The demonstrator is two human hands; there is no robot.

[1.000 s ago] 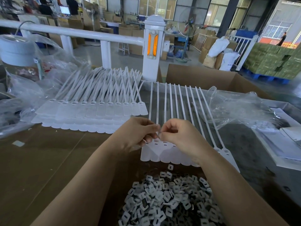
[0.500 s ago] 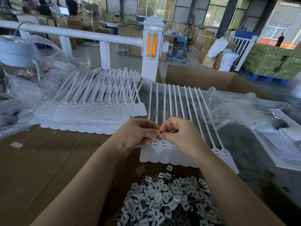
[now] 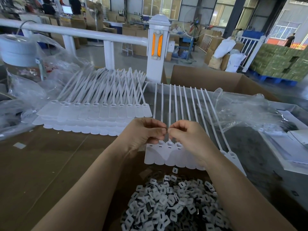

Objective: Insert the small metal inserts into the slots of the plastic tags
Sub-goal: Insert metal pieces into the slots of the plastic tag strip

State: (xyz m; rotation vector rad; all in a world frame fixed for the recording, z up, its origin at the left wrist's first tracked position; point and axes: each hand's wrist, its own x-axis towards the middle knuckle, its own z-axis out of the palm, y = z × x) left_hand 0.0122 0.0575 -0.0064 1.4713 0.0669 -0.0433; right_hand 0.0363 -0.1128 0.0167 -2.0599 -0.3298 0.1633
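A row of white plastic tags (image 3: 168,155) with long thin tails lies flat in front of me, slots at their top ends. My left hand (image 3: 145,132) and my right hand (image 3: 188,135) hover just above those slots, fingertips meeting at the middle, pinching something tiny that I cannot make out between them. A heap of small grey-white inserts (image 3: 173,202) fills the near foreground between my forearms. A second, larger stack of tags (image 3: 93,114) lies fanned out at the left.
Crumpled clear plastic bags lie at the far left (image 3: 25,97) and at the right (image 3: 246,112). An open cardboard box (image 3: 208,80) stands behind the tags. A white railing post (image 3: 157,47) rises at the back edge. White sheets (image 3: 293,147) lie at the far right.
Both hands have stayed pinched together above the tag row, rising slightly off the tag heads so that more of the slots show beneath them.
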